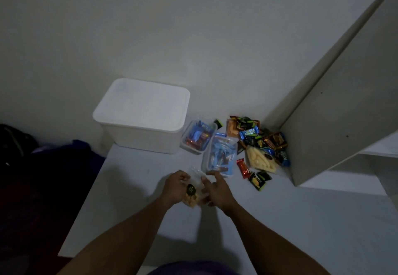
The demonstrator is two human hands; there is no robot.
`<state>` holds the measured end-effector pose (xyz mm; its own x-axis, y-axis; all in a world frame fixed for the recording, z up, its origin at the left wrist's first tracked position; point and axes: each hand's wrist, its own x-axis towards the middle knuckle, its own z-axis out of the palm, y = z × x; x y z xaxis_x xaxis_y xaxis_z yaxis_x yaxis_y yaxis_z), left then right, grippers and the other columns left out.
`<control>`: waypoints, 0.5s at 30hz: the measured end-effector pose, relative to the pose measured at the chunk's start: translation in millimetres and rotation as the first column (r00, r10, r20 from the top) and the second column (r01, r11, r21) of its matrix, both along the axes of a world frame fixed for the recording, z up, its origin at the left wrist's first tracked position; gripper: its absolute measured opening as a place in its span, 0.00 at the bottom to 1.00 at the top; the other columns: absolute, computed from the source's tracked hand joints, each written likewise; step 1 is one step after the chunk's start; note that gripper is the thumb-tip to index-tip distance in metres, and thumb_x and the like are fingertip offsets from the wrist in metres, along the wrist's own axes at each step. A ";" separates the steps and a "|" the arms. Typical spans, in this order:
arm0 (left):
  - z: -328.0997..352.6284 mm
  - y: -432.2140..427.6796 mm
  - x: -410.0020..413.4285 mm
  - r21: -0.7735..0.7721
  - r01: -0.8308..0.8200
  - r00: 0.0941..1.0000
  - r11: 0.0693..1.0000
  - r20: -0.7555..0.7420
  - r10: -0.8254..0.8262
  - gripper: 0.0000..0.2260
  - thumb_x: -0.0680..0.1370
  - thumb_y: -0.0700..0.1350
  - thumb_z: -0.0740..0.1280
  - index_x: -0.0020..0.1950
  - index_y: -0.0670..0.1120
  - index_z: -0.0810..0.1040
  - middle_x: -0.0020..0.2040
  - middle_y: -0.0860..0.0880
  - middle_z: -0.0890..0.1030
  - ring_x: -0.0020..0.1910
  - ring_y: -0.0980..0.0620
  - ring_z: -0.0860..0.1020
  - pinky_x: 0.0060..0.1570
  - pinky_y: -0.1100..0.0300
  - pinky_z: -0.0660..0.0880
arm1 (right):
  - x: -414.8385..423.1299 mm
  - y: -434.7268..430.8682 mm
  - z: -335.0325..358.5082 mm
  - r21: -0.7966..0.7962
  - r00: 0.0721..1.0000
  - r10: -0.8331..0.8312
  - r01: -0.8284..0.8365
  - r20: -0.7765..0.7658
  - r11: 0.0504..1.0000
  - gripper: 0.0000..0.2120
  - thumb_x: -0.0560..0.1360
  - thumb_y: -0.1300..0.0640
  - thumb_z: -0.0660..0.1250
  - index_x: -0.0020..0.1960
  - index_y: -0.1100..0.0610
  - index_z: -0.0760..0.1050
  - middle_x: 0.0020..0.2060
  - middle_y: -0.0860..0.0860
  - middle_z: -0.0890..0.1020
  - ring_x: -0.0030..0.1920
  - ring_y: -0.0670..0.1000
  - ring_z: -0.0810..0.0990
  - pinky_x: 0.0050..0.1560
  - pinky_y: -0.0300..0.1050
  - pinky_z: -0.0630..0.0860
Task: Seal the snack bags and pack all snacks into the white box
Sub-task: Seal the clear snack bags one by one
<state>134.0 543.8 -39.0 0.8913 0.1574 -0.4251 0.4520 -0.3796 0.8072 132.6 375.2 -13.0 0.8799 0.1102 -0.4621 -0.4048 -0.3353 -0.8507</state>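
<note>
Both hands hold a small clear snack bag [195,197] with orange pieces and a dark label, just above the white table [129,199]. My left hand [175,185] grips its left side and my right hand [215,188] pinches its right edge near the top. The white box [142,114], lid on, stands at the table's far left corner. To its right lie two clear zip bags of blue and brown wrapped snacks [198,135] [219,155]. Further right is a bag of pale yellow sticks [259,159] and a pile of loose wrapped candies [256,133].
A tilted white shelf panel [336,106] rises at the right, close behind the candy pile. A red wrapper [243,168] and a black-green packet [259,178] lie near it. Dark fabric [49,167] lies off the table's left edge. A plain wall stands behind.
</note>
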 end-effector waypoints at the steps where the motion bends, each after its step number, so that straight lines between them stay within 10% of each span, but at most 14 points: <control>1: -0.5 -1.4 1.2 0.028 -0.002 1.000 1.000 0.024 0.002 0.13 0.72 0.30 0.65 0.50 0.45 0.79 0.50 0.46 0.81 0.51 0.46 0.80 0.48 0.59 0.75 | -0.9 1.5 -1.3 -0.017 0.998 0.017 -0.016 0.054 1.000 0.13 0.79 0.43 0.62 0.57 0.51 0.72 0.43 0.57 0.82 0.38 0.57 0.84 0.28 0.40 0.77; 5: 11.1 -10.8 6.5 0.085 -0.198 0.975 0.976 0.115 0.188 0.15 0.72 0.41 0.74 0.57 0.45 0.76 0.53 0.48 0.75 0.50 0.50 0.76 0.53 0.57 0.75 | 0.6 10.0 -6.6 -0.124 0.972 0.065 -0.038 0.224 0.992 0.11 0.80 0.52 0.63 0.42 0.57 0.74 0.35 0.48 0.77 0.35 0.40 0.76 0.38 0.37 0.75; 9: 26.2 -21.4 11.4 -0.252 -0.298 0.954 0.921 -0.066 0.291 0.11 0.75 0.50 0.73 0.48 0.43 0.79 0.42 0.43 0.82 0.39 0.48 0.80 0.46 0.47 0.81 | 6.7 12.8 -2.1 -0.156 0.966 0.092 -0.055 0.243 0.986 0.15 0.79 0.53 0.65 0.38 0.62 0.76 0.32 0.51 0.76 0.31 0.40 0.72 0.35 0.32 0.68; 15: 33.2 -26.2 12.9 -0.392 -0.352 0.936 0.850 -0.156 0.316 0.03 0.75 0.38 0.72 0.46 0.39 0.82 0.40 0.40 0.82 0.37 0.45 0.79 0.46 0.42 0.81 | 12.0 11.4 -3.3 -0.080 0.985 0.078 -0.066 0.154 0.995 0.16 0.79 0.57 0.61 0.38 0.65 0.77 0.33 0.56 0.77 0.34 0.48 0.74 0.39 0.44 0.71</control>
<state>146.9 517.7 -5.8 0.7750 0.2360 -0.5862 0.5639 0.1604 0.8101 144.7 386.6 -16.3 0.9332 0.1463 -0.3282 -0.2409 -0.4229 -0.8736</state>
